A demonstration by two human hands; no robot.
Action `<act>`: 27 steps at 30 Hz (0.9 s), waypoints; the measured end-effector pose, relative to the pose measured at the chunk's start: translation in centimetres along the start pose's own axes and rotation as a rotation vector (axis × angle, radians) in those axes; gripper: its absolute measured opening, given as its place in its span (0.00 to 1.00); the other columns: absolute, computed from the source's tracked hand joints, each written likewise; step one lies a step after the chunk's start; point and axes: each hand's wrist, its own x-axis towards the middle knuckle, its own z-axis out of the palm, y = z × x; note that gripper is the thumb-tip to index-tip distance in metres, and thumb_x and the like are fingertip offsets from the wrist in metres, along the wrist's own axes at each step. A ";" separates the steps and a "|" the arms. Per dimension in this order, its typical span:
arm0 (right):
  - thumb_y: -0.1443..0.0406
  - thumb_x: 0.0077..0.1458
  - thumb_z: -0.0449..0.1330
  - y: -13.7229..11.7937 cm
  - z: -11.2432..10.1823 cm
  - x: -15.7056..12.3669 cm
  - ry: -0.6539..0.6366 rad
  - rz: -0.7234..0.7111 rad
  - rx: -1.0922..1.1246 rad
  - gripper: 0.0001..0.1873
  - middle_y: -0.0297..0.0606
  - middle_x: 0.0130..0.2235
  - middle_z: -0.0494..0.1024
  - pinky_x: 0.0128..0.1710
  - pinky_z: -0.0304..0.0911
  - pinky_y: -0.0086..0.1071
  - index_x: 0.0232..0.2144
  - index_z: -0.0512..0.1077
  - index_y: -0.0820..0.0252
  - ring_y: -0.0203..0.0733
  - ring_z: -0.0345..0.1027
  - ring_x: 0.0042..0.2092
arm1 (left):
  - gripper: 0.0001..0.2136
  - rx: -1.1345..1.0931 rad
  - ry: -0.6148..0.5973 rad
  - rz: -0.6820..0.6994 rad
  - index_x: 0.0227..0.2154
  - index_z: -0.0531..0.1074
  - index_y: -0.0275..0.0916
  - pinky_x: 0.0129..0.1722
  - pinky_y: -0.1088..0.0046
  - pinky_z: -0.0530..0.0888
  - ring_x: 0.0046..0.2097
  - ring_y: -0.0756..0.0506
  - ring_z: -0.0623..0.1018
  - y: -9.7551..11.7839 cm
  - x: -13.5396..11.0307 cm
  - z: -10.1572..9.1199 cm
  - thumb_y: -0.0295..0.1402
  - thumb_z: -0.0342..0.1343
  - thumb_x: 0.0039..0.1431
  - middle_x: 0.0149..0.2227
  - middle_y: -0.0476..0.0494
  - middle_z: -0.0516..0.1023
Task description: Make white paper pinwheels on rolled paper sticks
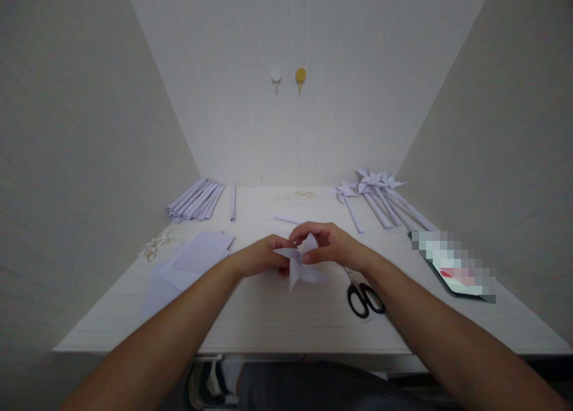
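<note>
A white paper pinwheel (295,271) is held between my two hands above the middle of the table. My left hand (266,256) grips it from the left, with its fingers partly hidden behind the paper. My right hand (329,244) closes on it from the right, the thumb at the pinwheel's centre and the fingers curled over the top. Behind my hands lies a thin rolled paper strip (286,220). Black-handled scissors (364,299) rest on the table beside my right forearm.
Rolled paper sticks (197,200) are piled at back left, with a single stick (233,203) beside them. Paper sheets (197,256) and small cotton swab-like bits (156,245) lie left. Finished pinwheels on sticks (380,196) are at back right, a phone (452,268) at right. Walls enclose the table.
</note>
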 end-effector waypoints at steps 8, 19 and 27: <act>0.63 0.41 0.77 -0.3 0.2 -0.3 -0.078 0.179 0.017 0.15 0.33 0.32 0.81 0.38 0.63 0.33 0.33 0.82 0.60 0.37 0.71 0.34 | 0.15 -0.079 -0.096 -0.108 0.26 0.77 0.34 0.21 0.78 0.71 0.21 0.52 0.72 -1.1 0.0 -0.4 0.41 0.71 0.47 0.21 0.50 0.75; 0.62 0.40 0.78 -0.5 0.3 -0.4 -0.157 0.234 0.112 0.17 0.27 0.25 0.77 0.28 0.59 0.26 0.26 0.74 0.61 0.30 0.67 0.26 | 0.17 0.014 -0.123 -0.063 0.28 0.80 0.33 0.21 0.81 0.66 0.21 0.54 0.70 -0.8 0.0 -0.5 0.46 0.71 0.50 0.22 0.50 0.75; 0.59 0.38 0.79 -0.3 0.5 -0.3 -0.083 0.239 0.192 0.18 0.30 0.28 0.81 0.30 0.64 0.27 0.27 0.76 0.61 0.33 0.72 0.29 | 0.18 0.053 -0.035 -0.041 0.22 0.78 0.34 0.22 0.80 0.65 0.22 0.55 0.69 -0.6 0.1 -0.3 0.46 0.72 0.48 0.22 0.50 0.75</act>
